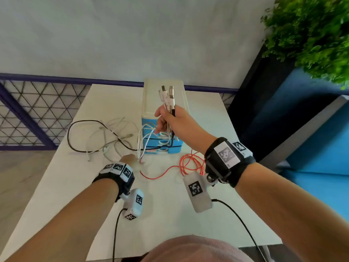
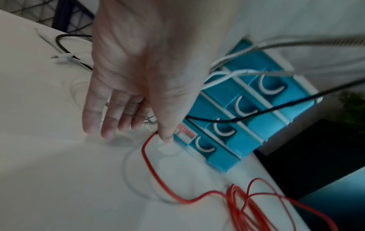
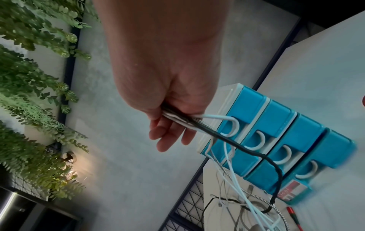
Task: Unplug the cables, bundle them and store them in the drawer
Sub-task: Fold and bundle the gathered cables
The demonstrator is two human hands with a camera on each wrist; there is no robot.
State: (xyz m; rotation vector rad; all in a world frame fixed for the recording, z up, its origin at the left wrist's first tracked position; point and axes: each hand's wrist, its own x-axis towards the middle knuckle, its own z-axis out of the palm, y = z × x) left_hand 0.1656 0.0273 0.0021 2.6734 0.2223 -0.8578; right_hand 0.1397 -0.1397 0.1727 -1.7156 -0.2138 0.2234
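My right hand (image 1: 170,118) is raised in front of the blue and white drawer unit (image 1: 151,99) and grips a bundle of cables (image 1: 167,95), white, braided and black, with their plugs pointing up. The wrist view shows the bundle (image 3: 177,120) trailing from that fist (image 3: 168,78) down past the shut drawers (image 3: 276,117) to the table. My left hand (image 1: 129,159) is low on the table before the drawer unit (image 2: 247,125). Its fingers (image 2: 110,118) are straight, and the thumb touches down beside the end of the red cable (image 2: 154,168). The red cable's coils (image 1: 188,163) lie to the right.
Loose white and black cables (image 1: 105,137) sprawl over the white table (image 1: 56,186) left of the drawers. A mesh railing (image 1: 28,110) runs behind and to the left. A green plant (image 1: 311,35) and blue furniture (image 1: 311,138) stand on the right.
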